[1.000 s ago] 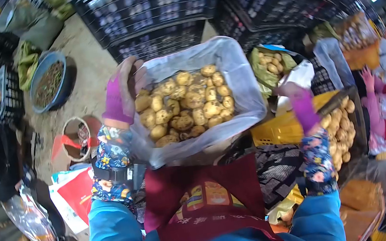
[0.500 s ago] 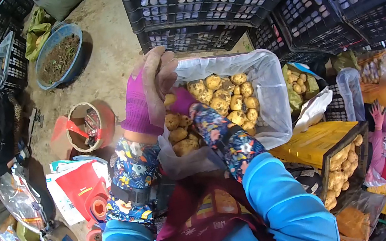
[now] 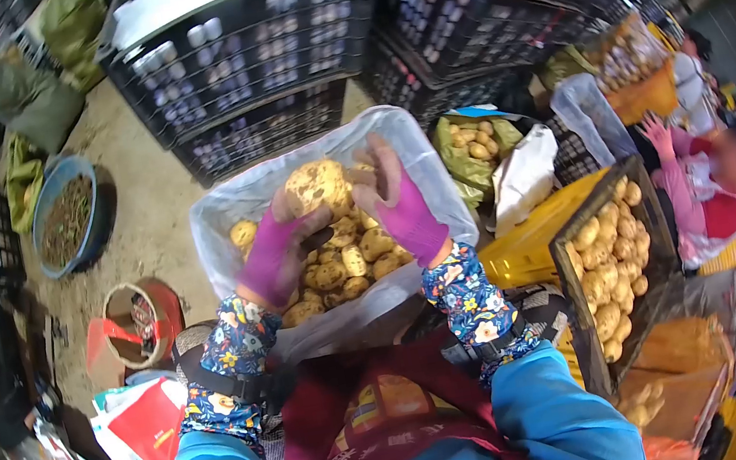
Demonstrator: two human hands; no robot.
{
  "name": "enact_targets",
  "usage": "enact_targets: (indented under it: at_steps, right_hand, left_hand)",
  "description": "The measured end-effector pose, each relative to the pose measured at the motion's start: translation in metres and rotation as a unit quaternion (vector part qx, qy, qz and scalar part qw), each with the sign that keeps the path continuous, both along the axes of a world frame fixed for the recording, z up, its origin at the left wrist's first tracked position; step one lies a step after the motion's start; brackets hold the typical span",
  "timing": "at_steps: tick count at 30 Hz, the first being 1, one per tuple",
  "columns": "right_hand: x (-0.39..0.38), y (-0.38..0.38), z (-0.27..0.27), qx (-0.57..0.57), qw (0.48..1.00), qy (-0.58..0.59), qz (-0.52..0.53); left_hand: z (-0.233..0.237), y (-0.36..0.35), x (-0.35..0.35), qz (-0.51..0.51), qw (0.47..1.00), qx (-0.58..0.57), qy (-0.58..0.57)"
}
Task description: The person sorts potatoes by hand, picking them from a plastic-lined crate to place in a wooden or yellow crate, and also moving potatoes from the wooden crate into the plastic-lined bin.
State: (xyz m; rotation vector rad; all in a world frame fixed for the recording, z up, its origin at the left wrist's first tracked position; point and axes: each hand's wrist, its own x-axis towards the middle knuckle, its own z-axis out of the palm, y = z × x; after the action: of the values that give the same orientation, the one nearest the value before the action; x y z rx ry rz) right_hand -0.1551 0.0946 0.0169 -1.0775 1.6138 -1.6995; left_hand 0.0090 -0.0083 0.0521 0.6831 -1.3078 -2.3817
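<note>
While both gloved hands are meeting over the lined container [image 3: 428,163], the left hand [image 3: 279,247] is gripping a large, dirt-speckled potato [image 3: 318,188], its fingers curling around the left side and its thumb lying below. The right hand [image 3: 406,212] is arching at the potato's other side, thumb and fingers parted; whether it is also bearing on that potato, or closing on a paler one just behind, I cannot tell. The large potato is sitting between the two hands, above the other potatoes [image 3: 327,277], which are lying in a soiled heap within the container's whitish plastic lining. Floral sleeve covers [image 3: 470,296] are reaching up to the gloves, and a maroon apron [image 3: 391,433] is hanging below. To the right, a yellow crate [image 3: 517,250] is tipping on its side, its open end showing cleaner, packed potatoes [image 3: 609,264]. Beyond it a green bag [image 3: 464,178] is holding more, with a white sack [image 3: 525,174] lying just beside. Stacked black crates [image 3: 253,51] are standing behind the container. On the left floor, a blue basin [image 3: 98,210] is holding dark debris, and a red bucket [image 3: 169,312] is standing nearer. At far right, a person in pink sleeves [image 3: 689,203] is raising a hand.
</note>
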Motion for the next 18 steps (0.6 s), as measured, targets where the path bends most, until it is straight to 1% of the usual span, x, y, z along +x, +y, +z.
enact_targets:
  at_steps: [1, 2, 3, 4, 7, 8, 10, 12, 14, 17, 18]
  right_hand:
    - [-0.008, 0.009, -0.001, 0.050, 0.993, 0.101, -0.032]
    - [-0.009, 0.014, -0.002, 0.077, 0.990, 0.115, -0.040]
    - [-0.010, 0.017, 0.000, 0.105, 0.985, 0.128, -0.045]
    - [-0.014, 0.024, -0.004, 0.112, 0.980, 0.163, -0.011]
    - [-0.009, 0.029, -0.015, 0.159, 0.976, 0.100, -0.107]
    - [-0.009, 0.029, -0.016, 0.170, 0.979, 0.024, -0.107]
    - [-0.012, 0.024, -0.017, 0.189, 0.969, -0.126, -0.101]
    - [-0.010, 0.023, -0.024, 0.120, 0.988, -0.002, -0.098]
    - [-0.007, 0.023, -0.023, 0.134, 0.987, -0.051, -0.073]
    - [0.006, 0.011, -0.023, 0.066, 0.987, 0.099, -0.103]
    - [0.005, 0.009, -0.023, 0.069, 0.985, 0.123, -0.098]
  left_hand:
    - [-0.006, 0.001, -0.002, -0.036, 0.997, -0.068, 0.001]
    - [-0.018, 0.000, -0.005, -0.069, 0.988, -0.137, 0.003]
    - [-0.019, -0.001, -0.008, -0.099, 0.974, -0.203, 0.005]
    - [-0.018, 0.003, -0.010, -0.125, 0.975, -0.184, -0.004]
    - [-0.015, 0.013, -0.009, -0.125, 0.991, -0.042, -0.018]
    - [-0.015, 0.016, -0.009, -0.120, 0.992, -0.031, -0.009]
    - [-0.012, 0.014, -0.006, -0.109, 0.994, -0.010, 0.012]
    - [-0.003, 0.006, -0.007, -0.110, 0.993, -0.047, -0.007]
    - [-0.002, 0.001, -0.007, -0.098, 0.992, -0.078, -0.015]
    - [-0.010, -0.005, -0.005, -0.088, 0.991, -0.098, -0.016]
    - [-0.012, -0.007, -0.005, -0.088, 0.991, -0.095, -0.015]
